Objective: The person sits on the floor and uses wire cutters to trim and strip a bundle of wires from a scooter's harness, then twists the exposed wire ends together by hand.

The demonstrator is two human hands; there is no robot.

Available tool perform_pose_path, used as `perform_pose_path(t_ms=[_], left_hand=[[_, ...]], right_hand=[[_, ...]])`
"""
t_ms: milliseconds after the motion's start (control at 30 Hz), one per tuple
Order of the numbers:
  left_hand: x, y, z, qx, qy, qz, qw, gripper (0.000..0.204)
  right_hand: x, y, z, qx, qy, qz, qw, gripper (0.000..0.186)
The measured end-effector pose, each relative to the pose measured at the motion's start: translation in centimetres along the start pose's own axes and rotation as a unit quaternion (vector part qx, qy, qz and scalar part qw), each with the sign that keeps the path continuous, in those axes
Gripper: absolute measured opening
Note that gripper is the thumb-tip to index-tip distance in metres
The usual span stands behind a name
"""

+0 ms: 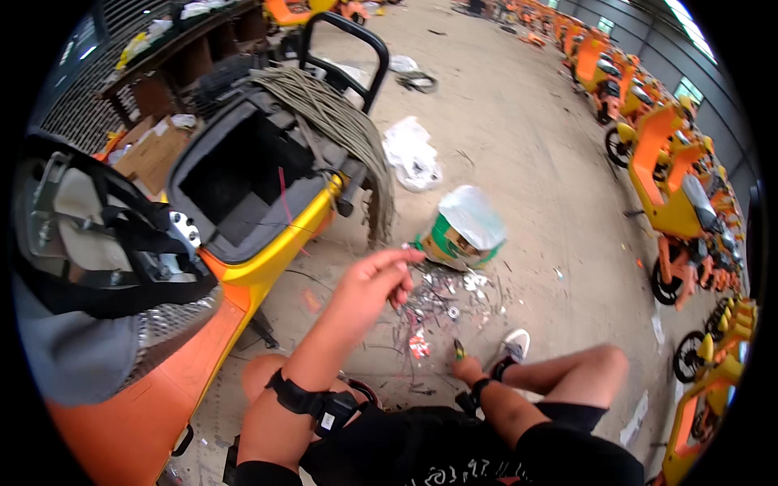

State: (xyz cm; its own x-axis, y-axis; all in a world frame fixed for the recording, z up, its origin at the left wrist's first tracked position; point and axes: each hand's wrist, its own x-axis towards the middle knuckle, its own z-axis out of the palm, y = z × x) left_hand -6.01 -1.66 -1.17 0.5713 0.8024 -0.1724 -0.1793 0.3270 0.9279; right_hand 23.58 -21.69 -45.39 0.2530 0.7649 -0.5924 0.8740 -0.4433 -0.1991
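My left hand (379, 275) is raised beside the opened scooter, its fingers curled and thumb pressed to the index finger. Whatever may be in that pinch is too small to make out. Lower down, near my knee, my right hand (468, 370) is closed around a small tool with a green-yellow and black end (459, 350); its kind is not clear. The orange-yellow scooter (275, 259) stands at my left with its seat (97, 243) tipped open, showing a dark storage compartment (243, 182). A thin red strand (284, 194) and a dark wire cross the compartment's edge.
A green bucket-like container (442, 243) with pale plastic in it stands ahead. Scraps and wire bits (438, 304) litter the floor before it. Coiled rope (324, 113) drapes over the scooter's end. A white plastic bag (412, 154) lies beyond. Rows of scooters (660, 170) line the right.
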Motion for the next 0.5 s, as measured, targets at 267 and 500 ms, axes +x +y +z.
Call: perform_pose_path(t_ms=[267,500], left_hand=[[-1.8,-1.4,-0.1,-0.045,0.004,-0.072,0.996,0.020],[-0.2,-2.4,2.1,0.079,0.019,-0.034,0.996,0.019]], right_hand=[[0.0,1.4,6.6,-0.006,0.018,-0.039,0.999,0.048],[2.2,-3.8,-9.1,0.139,0.046,-0.049,0.988,0.039]])
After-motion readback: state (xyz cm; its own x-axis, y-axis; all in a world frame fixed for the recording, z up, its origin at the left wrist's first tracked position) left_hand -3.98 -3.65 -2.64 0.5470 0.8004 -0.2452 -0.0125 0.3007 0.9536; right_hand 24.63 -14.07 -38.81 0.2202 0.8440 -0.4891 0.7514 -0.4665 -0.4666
